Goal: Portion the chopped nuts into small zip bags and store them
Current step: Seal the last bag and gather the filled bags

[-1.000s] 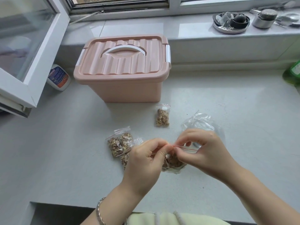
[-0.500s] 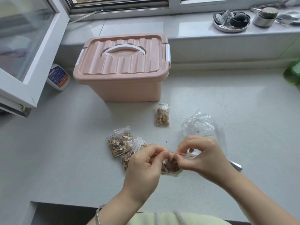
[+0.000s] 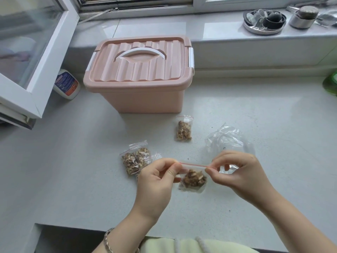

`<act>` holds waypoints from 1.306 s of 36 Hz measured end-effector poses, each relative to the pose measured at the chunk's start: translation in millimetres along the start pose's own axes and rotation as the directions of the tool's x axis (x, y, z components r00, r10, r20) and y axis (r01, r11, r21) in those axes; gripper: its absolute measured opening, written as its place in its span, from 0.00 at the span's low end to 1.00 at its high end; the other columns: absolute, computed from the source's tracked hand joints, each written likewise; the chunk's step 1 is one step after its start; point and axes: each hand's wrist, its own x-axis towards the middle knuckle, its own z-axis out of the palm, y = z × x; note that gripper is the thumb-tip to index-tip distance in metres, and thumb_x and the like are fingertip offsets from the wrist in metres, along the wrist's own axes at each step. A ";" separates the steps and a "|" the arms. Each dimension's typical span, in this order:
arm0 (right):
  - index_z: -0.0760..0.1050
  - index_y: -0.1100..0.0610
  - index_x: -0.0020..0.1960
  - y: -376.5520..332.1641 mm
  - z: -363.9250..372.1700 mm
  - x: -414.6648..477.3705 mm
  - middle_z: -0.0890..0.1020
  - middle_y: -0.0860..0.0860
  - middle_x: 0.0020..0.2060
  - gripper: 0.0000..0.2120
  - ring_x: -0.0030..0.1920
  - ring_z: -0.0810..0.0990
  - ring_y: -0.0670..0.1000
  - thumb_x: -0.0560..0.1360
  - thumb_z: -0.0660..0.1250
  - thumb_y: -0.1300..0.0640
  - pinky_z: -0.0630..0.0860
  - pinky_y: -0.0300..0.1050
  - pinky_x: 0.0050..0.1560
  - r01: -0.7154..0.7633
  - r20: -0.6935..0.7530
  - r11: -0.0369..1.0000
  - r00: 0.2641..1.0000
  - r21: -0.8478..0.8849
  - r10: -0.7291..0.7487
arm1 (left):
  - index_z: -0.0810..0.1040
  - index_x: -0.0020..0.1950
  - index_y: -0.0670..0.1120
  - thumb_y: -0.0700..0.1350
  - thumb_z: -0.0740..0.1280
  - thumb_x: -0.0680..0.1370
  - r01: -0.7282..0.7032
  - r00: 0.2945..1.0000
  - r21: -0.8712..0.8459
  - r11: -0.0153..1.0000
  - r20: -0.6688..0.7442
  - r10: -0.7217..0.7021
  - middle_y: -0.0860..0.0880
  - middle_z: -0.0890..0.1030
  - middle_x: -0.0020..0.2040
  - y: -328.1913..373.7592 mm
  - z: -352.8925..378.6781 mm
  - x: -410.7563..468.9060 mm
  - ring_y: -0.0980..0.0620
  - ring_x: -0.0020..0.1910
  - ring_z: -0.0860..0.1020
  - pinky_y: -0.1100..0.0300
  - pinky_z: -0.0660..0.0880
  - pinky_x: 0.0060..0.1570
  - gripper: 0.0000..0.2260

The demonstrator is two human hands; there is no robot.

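A small zip bag of chopped nuts with a red seal line hangs between my hands above the counter. My left hand pinches the left end of its seal and my right hand pinches the right end. Two filled zip bags lie overlapping to the left, with a third partly hidden behind my left hand. Another filled bag lies alone in front of the closed pink storage box. A crumpled clear plastic bag sits behind my right hand.
A white bottle with a blue and orange label stands left of the box, under an open window sash. On the sill sit a metal tray of small items and a metal cup. A green object pokes in at the right edge.
My hands have drawn apart along the seal, so the bag's red line and its nuts now show between them. A metal utensil seen by my right wrist earlier is hidden now.
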 end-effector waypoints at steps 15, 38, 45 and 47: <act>0.80 0.49 0.36 17.0 1.0 36.2 0.78 0.39 0.33 0.07 0.36 0.74 0.39 0.69 0.68 0.47 0.66 0.28 0.36 0.068 0.114 0.988 0.992 -0.136 -0.052 | 0.74 0.52 0.60 0.50 0.73 0.69 -0.119 0.956 0.279 0.953 0.293 0.033 0.58 0.81 0.47 -13.0 -9.4 45.4 0.59 0.45 0.79 0.66 0.75 0.46 0.15; 0.77 0.58 0.55 152.7 58.0 185.3 0.73 0.59 0.57 0.10 0.57 0.73 0.60 0.76 0.63 0.56 0.71 0.47 0.57 -0.430 0.090 0.613 0.767 -0.663 0.635 | 0.73 0.40 0.47 0.48 0.66 0.76 0.233 0.964 0.768 0.597 -0.101 -0.246 0.51 0.76 0.35 -79.1 -37.9 122.4 0.52 0.35 0.74 0.59 0.69 0.35 0.08; 0.78 0.59 0.50 113.2 43.3 152.9 0.82 0.55 0.49 0.07 0.51 0.78 0.56 0.77 0.63 0.58 0.72 0.45 0.49 -0.370 0.106 0.768 0.865 -0.523 0.490 | 0.60 0.72 0.48 0.47 0.65 0.76 0.146 0.989 0.759 0.635 -0.094 -0.114 0.51 0.66 0.69 -65.4 -36.4 114.3 0.52 0.69 0.63 0.60 0.60 0.66 0.26; 0.77 0.58 0.50 95.8 35.8 138.8 0.81 0.53 0.48 0.07 0.50 0.77 0.54 0.77 0.62 0.58 0.71 0.45 0.48 -0.268 0.128 0.809 0.914 -0.524 0.386 | 0.61 0.71 0.49 0.46 0.67 0.75 0.085 0.996 0.666 0.741 -0.052 -0.067 0.53 0.67 0.68 -53.0 -32.4 112.0 0.56 0.68 0.64 0.63 0.59 0.65 0.26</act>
